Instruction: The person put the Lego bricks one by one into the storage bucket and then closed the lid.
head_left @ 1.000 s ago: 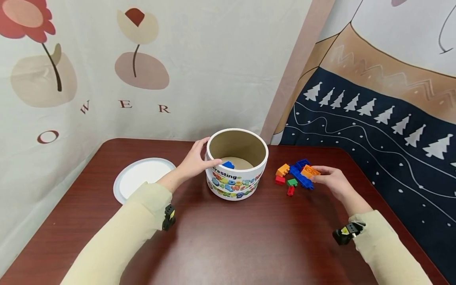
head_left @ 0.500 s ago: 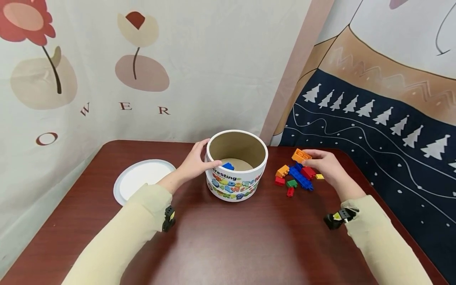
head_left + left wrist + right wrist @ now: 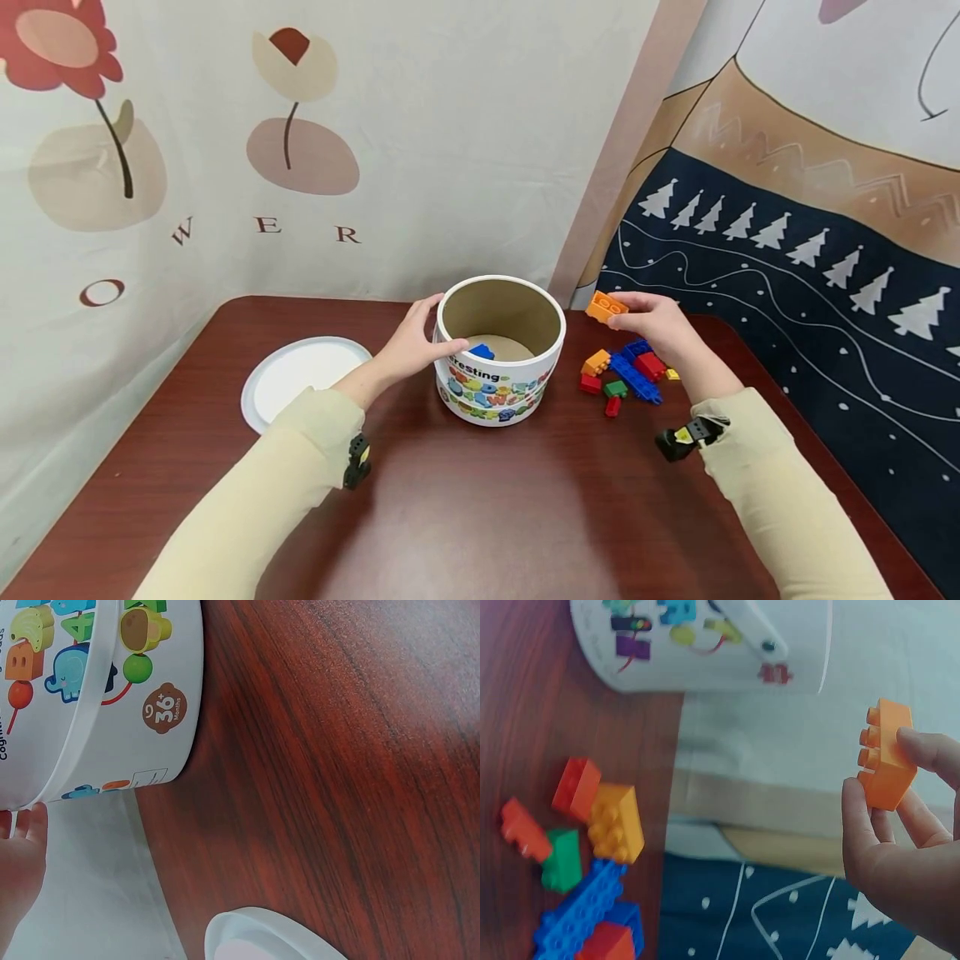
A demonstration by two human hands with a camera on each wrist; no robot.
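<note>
An orange toy building brick (image 3: 892,754) is pinched between the thumb and fingers of my right hand (image 3: 654,323), held up above the table to the right of the bucket. My left hand (image 3: 405,346) grips the left side of the round white bucket (image 3: 491,400), thumb over its rim and fingers around the outer wall. A blue brick (image 3: 482,351) lies inside on the bucket's floor. Below my right hand is a pile of loose bricks: a long blue brick (image 3: 634,379), a red one (image 3: 649,366), a green one (image 3: 616,389) and another orange one (image 3: 596,362).
A round white lid (image 3: 300,375) lies on the brown table (image 3: 465,508) left of the bucket, partly behind my left forearm. A small yellow brick (image 3: 672,374) sits at the pile's right side. Printed fabric (image 3: 450,150) hangs behind the table.
My right hand has lifted the orange brick off the pile and carried it up and left toward the bucket, uncovering red and yellow bricks. My left hand stays on the bucket.
</note>
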